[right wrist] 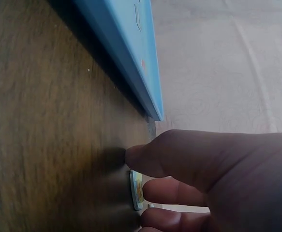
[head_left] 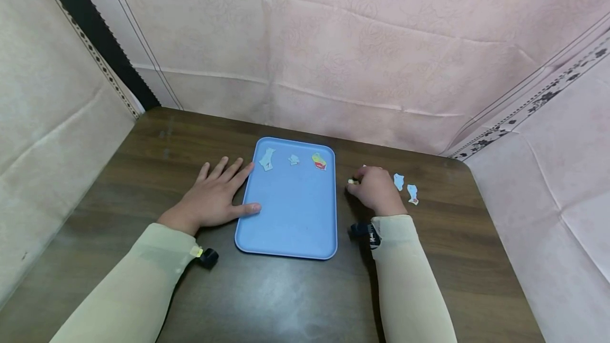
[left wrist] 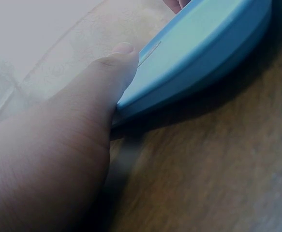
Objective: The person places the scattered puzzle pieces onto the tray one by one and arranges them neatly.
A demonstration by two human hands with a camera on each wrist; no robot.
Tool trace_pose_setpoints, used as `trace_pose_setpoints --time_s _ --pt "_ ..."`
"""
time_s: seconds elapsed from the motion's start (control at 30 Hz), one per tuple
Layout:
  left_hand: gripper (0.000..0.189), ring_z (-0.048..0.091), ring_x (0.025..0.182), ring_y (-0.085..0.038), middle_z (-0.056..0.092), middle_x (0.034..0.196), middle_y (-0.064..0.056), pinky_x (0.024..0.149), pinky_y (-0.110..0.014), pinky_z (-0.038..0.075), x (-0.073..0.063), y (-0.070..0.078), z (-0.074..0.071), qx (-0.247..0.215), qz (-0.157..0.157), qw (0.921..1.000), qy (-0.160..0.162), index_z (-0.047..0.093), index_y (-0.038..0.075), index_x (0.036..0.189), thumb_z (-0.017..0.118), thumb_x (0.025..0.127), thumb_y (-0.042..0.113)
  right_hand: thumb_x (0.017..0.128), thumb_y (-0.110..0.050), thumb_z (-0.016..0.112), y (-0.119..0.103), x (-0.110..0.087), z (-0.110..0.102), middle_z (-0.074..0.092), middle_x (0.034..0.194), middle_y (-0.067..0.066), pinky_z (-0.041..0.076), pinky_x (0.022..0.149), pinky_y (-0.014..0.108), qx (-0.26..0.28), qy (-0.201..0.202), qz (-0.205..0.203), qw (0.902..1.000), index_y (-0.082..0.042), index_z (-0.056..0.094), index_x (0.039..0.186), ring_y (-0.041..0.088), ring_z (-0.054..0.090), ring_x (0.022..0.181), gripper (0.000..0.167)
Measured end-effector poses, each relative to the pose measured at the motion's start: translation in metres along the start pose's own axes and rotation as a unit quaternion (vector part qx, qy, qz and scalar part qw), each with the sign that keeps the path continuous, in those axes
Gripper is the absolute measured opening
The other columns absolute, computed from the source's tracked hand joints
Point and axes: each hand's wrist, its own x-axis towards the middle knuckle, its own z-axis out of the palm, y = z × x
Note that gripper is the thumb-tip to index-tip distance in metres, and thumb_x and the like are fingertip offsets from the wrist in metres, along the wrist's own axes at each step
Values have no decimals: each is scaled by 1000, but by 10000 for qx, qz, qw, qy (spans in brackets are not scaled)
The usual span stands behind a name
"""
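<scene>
The right hand (head_left: 376, 189) works at the tray's 3 o'clock. Its fingers are bent inward, thumb and forefinger pinching a small flat piece (right wrist: 138, 191) low at the table (head_left: 290, 300), just beside the tray (head_left: 290, 210). I cannot tell whether the piece is fully off the wood.

The left hand (head_left: 212, 195) lies at the tray's 9 to 10 o'clock, fingers straight and spread, clutching nothing; its thumb reaches over the rim and seems to steady the tray.

On the tray, near the far edge, lie 3 pieces well apart: a pale blue piece (head_left: 267, 159) at 11 o'clock, a smaller blue piece (head_left: 294, 160) at 12 and a yellow and red piece (head_left: 319, 161) at 1. Another 2 loose pieces, a plain light piece (head_left: 398, 181) and a narrow piece (head_left: 412, 195), rest on the table at the right hand's 3 o'clock.

The pinched piece should handle as very light and fairly stiff, like thick card. Being thin, it may slide on the wood or bend at its narrow parts. Best hold: opposite edges across its widest part, between thumb and forefinger, with a nail under the rim.
</scene>
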Motion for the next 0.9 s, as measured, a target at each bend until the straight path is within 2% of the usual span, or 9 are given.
trace_pose_setpoints --time_s 0.23,0.47,0.9 --pt "118 -2 176 -49 11 191 -14 134 -80 -8 0 0 0 11 4 10000 0 6 33 183 38 94 102 104 -30 77 1 1 3 82 121 17 63 83 48 -1 2 29 10000 -5 82 130 30 71 92 36" --pt "116 -3 177 -48 10 191 -13 135 -79 -8 0 -1 2 -2 -28 10000 5 6 34 183 43 96 99 104 -28 77 0 1 2 80 110 14 61 76 44 55 26 146 9999 -6 83 124 30 70 88 30" --pt "116 -4 177 -48 10 191 -13 135 -79 -9 0 0 1 -41 -47 10000 -45 5 34 183 42 95 100 102 -26 80 2 2 6 80 106 12 60 74 42 222 159 138 9995 -9 83 114 30 69 88 21"
